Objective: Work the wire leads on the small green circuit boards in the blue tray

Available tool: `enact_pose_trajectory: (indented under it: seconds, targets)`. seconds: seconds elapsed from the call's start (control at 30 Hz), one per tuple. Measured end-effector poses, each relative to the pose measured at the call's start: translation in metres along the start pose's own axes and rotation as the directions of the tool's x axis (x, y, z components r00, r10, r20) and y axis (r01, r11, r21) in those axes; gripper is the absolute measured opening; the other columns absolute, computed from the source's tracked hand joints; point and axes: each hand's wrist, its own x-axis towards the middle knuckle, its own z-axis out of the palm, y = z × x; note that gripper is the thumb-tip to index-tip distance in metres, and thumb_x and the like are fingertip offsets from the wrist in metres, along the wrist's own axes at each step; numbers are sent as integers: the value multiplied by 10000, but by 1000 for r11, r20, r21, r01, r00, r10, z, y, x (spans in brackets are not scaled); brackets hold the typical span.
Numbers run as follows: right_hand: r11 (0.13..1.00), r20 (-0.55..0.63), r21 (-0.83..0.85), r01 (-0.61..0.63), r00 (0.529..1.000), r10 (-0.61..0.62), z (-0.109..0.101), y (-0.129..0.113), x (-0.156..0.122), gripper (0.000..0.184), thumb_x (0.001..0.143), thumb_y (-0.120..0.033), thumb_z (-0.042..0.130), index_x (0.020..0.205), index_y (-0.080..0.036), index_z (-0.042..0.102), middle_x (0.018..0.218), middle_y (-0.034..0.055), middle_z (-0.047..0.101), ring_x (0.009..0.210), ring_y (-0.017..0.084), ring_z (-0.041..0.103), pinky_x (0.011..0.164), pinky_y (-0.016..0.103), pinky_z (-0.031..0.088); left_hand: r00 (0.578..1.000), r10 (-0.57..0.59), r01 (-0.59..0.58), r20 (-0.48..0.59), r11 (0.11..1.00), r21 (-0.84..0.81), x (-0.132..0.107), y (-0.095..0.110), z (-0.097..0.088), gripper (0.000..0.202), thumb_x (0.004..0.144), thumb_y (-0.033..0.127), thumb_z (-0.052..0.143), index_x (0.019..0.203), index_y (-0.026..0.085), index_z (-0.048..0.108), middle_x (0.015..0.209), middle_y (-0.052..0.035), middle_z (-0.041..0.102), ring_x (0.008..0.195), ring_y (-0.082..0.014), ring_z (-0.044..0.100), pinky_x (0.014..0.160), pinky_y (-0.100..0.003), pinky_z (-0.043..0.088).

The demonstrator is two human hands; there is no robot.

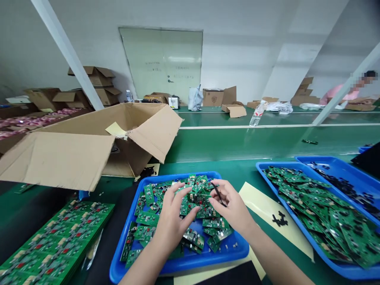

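A blue tray in front of me holds a loose pile of small green circuit boards. My left hand rests over the pile with fingers spread, its fingertips touching the boards. My right hand is beside it at the right of the pile, fingers pinched on a thin black part that sticks up from them. Both forearms reach in from the bottom edge.
A large open cardboard box lies at the left. Stacked green board panels sit at the lower left. Two more blue trays stand at right: boards, black parts. A yellow sheet carries black pieces. A person works far right.
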Motion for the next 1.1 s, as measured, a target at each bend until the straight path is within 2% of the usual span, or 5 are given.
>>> enact_pose_trajectory:
  seconds: [0.13,0.37,0.7,0.9,1.1]
  targets:
    - [945,-87,-160,285,950,-301,5,2,11,302,846,-166,525,1138,-203,458,792,17,606,710,144,627,647,266,553,967,-229,202,-112,956,-215,6,0,-9,101,812,275,568,756,198,603,866,-58,595,865,-208,590,770,-337,498]
    - [387,155,-496,778,517,-842,10,12,2,500,797,36,543,1244,-160,437,827,64,641,790,186,623,729,357,569,782,-519,589,344,435,-681,6,6,-1,272,716,394,690,660,164,558,736,-15,581,729,-152,565,694,-266,473]
    - [306,339,-454,837,480,-809,14,-1,-11,221,877,-36,464,1041,-137,571,807,83,633,806,197,595,707,350,568,635,-609,670,475,128,-732,7,16,1,430,638,318,766,927,192,472,768,49,539,573,-61,532,546,-191,444]
    - [593,193,-342,729,672,-715,14,11,-15,447,837,-79,540,1255,-202,437,984,97,614,912,208,599,769,375,554,686,-605,624,404,204,-754,6,13,1,429,656,241,737,992,195,473,793,30,546,580,-65,516,553,-195,426]
    - [992,62,35,118,991,-120,17,17,-18,425,852,-201,555,1246,-250,403,949,46,599,840,161,622,774,313,544,745,-552,583,374,269,-766,2,14,2,528,702,251,719,1144,232,431,864,12,538,680,-102,561,676,-254,480]
